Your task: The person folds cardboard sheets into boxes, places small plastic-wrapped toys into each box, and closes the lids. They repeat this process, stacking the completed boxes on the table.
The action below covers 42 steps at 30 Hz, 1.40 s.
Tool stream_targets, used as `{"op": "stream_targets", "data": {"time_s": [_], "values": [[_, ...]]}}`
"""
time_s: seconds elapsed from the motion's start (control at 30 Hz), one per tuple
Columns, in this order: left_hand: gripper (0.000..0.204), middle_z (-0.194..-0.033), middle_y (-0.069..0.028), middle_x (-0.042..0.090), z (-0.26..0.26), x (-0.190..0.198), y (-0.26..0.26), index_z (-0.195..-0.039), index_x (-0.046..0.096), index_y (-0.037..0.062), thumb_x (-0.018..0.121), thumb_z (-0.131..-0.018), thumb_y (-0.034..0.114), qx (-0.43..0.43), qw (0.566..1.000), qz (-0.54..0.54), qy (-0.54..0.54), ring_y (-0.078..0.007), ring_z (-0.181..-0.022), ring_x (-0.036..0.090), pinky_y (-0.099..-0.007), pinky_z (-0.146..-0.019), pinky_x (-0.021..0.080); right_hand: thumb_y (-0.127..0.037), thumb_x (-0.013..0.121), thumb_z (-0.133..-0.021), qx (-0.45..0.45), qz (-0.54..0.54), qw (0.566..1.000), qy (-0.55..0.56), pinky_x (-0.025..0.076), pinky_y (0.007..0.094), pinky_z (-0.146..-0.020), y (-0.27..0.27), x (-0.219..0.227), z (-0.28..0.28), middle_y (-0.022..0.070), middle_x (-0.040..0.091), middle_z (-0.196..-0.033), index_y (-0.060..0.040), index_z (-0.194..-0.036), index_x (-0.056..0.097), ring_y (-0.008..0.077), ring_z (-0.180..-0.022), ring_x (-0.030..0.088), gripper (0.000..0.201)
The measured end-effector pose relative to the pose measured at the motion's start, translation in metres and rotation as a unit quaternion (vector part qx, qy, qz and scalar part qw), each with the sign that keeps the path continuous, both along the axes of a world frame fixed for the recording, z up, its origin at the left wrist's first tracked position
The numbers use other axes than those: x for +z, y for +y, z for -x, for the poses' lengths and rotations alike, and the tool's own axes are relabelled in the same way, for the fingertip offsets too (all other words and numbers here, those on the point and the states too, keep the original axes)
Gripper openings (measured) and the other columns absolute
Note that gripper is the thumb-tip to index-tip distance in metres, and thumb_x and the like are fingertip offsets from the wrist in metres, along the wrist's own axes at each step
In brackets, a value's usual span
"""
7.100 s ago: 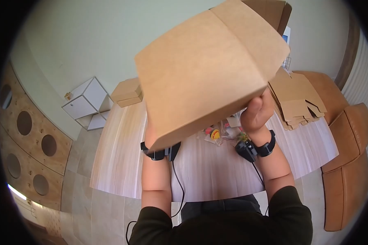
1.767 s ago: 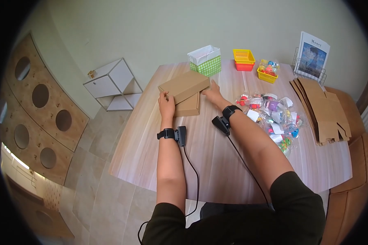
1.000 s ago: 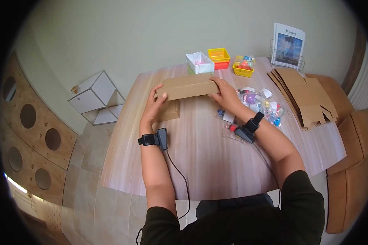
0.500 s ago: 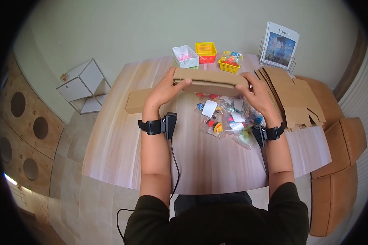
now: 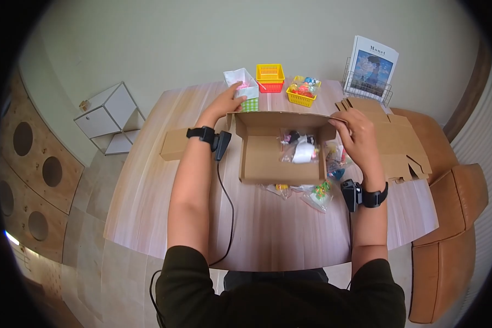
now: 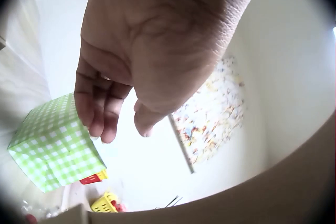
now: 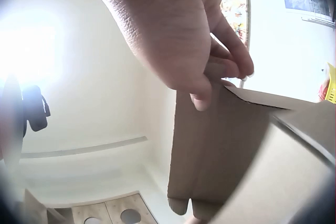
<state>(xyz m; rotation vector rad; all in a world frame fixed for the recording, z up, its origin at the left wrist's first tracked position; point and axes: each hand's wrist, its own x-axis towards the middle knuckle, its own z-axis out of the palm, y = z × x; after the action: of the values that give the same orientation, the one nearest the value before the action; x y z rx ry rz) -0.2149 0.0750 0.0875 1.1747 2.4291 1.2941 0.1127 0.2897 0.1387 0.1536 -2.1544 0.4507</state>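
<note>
An open cardboard box (image 5: 257, 158) stands at the middle of the table, its lid raised along the far side. Inside it at the right lie clear bags (image 5: 300, 148) with small items. My right hand (image 5: 358, 134) pinches the lid's right corner; the right wrist view shows thumb and fingers of that hand (image 7: 173, 35) on the cardboard flap (image 7: 210, 145). Past the lid's left end, my left hand (image 5: 222, 105) reaches over the green-checked, white-lined bin (image 5: 250, 104) with relaxed fingers. In the left wrist view that hand (image 6: 152, 50) is beside the checked bin (image 6: 55, 148), holding nothing visible.
A closed cardboard box (image 5: 175, 143) lies at the left. Bagged toys (image 5: 318, 197) lie around the open box's front and right. Yellow and red baskets (image 5: 270, 79) and a small yellow basket (image 5: 302, 98) stand behind. Flat cardboard (image 5: 402, 139) is stacked right, near a wire rack (image 5: 385, 95).
The box held in both hands has come down to the table with its lid raised, showing bags inside. My left hand has left it and moved to the checked bin; my right hand keeps the lid.
</note>
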Motion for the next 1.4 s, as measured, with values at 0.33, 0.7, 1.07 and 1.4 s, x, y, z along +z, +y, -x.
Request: {"op": "stream_targets", "data": {"time_s": [0.33, 0.7, 1.07, 1.4], "values": [[0.101, -0.129, -0.0281, 0.052, 0.035, -0.006, 0.014, -0.132, 0.042, -0.005, 0.065, -0.071, 0.072, 0.271, 0.944, 0.142, 0.124, -0.0394, -0.118, 0.055, -0.0457, -0.094, 0.048, -0.013, 0.064, -0.091, -0.149, 0.095, 0.977, 0.121, 0.039, 0.031, -0.055, 0.019, 0.014, -0.017, 0.0098, 0.054, -0.067, 0.003, -0.087, 0.065, 0.019, -0.059, 0.049, 0.017], [0.052, -0.135, -0.0254, 0.036, 0.05, -0.022, 0.01, -0.128, 0.04, 0.0065, 0.061, -0.081, 0.004, 0.406, 0.884, 0.041, 0.226, -0.0443, -0.108, 0.056, -0.0475, -0.084, 0.052, -0.024, 0.061, -0.096, -0.179, 0.205, 0.94, 0.205, 0.039, 0.025, -0.054, 0.012, 0.019, -0.016, 0.0029, 0.055, -0.062, 0.0017, -0.085, 0.067, 0.0097, -0.057, 0.052, 0.029], [0.044, -0.125, -0.0197, 0.043, 0.034, -0.055, 0.027, -0.112, 0.046, 0.0028, 0.071, -0.076, 0.006, 0.404, 0.854, -0.025, 0.326, -0.0399, -0.109, 0.052, -0.0462, -0.086, 0.051, -0.023, 0.061, -0.096, -0.184, 0.21, 0.935, 0.218, 0.042, 0.0241, -0.056, 0.016, 0.018, -0.016, 0.0029, 0.057, -0.069, 0.0026, -0.089, 0.068, 0.009, -0.06, 0.052, 0.028], [0.018, -0.118, -0.017, 0.048, 0.072, -0.042, 0.014, -0.104, 0.049, 0.0026, 0.054, -0.087, 0.002, 0.415, 0.82, 0.006, 0.395, -0.036, -0.108, 0.054, -0.0452, -0.081, 0.054, -0.019, 0.061, -0.095, -0.182, 0.18, 0.942, 0.22, 0.04, 0.0244, -0.055, 0.012, 0.02, -0.018, 0.0039, 0.056, -0.069, 0.0033, -0.089, 0.067, 0.0102, -0.06, 0.052, 0.024]]}}
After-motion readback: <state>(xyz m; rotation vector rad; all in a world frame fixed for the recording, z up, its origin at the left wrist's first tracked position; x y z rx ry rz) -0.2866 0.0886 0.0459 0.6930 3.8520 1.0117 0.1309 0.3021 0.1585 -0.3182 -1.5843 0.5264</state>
